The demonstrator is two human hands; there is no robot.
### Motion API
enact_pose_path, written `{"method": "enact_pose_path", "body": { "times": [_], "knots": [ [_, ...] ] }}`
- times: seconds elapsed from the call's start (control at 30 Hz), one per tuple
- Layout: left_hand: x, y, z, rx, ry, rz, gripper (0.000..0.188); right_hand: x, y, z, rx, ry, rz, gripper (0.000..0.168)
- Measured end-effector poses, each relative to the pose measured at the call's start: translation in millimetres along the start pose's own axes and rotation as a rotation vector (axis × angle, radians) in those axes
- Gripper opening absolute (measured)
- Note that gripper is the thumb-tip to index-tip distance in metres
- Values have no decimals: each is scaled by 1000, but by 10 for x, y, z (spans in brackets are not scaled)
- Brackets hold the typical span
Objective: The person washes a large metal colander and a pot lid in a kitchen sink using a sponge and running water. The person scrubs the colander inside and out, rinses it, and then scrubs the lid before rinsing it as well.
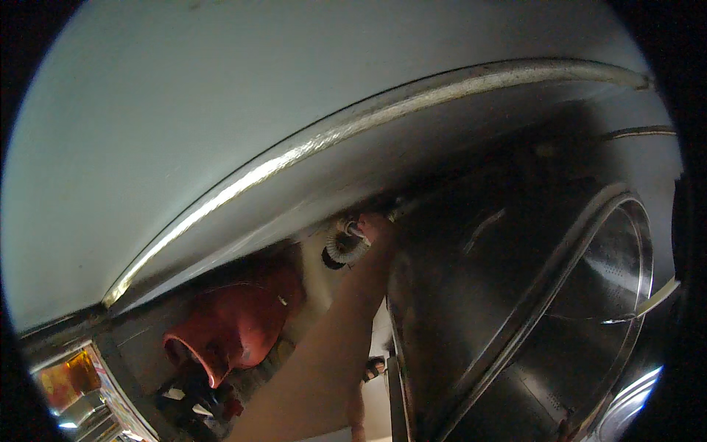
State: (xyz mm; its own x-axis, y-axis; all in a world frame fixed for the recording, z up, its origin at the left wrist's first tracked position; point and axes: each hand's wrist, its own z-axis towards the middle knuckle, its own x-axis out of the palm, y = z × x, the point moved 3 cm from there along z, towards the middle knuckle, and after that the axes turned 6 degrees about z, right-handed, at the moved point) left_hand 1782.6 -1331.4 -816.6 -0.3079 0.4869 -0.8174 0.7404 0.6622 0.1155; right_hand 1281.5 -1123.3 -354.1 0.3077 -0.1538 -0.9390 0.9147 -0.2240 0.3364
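Observation:
My left arm reaches up from the bottom into a dark space under a pale panel with a shiny rounded edge (326,138). At the far end my left hand (376,227) is small and dim, at the upper end of a pale corrugated hose (338,255) that curves in a loop. The fingers touch or lie beside the hose's end; their grip is unclear. Left of the forearm lies a red plastic container (248,326) with an open mouth. My right hand is out of view.
Large metal vessels or basins with a rounded rim (530,309) and small perforations stand at the right. At the lower left is a container with an amber item (83,373). A foot in a dark sandal (374,368) shows below.

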Motion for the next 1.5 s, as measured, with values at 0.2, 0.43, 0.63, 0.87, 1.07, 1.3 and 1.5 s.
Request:
{"method": "enact_pose_path", "body": {
  "times": [0.2,0.43,0.63,0.87,1.07,1.3,1.5],
  "knots": [
    [101,-71,117,139,-94,126,40,-50,30,-32,5,-4,-10,47],
    [250,2,348,279,-70,22,41,-190,-26,-167,-19,-21,-28,47],
    [189,324,449,331,-43,30,40,-61,290,-283,383,-94,204,41],
    [-78,686,458,401,-14,27,39,-73,465,-523,373,-88,269,34],
    [-125,868,327,466,16,45,38,11,981,-470,192,-108,270,46],
    [-1,1054,282,470,31,36,37,-77,908,-612,168,-75,5,21],
    [33,1258,85,500,57,20,36,-65,851,-699,170,-127,-41,23]
  ]
}}
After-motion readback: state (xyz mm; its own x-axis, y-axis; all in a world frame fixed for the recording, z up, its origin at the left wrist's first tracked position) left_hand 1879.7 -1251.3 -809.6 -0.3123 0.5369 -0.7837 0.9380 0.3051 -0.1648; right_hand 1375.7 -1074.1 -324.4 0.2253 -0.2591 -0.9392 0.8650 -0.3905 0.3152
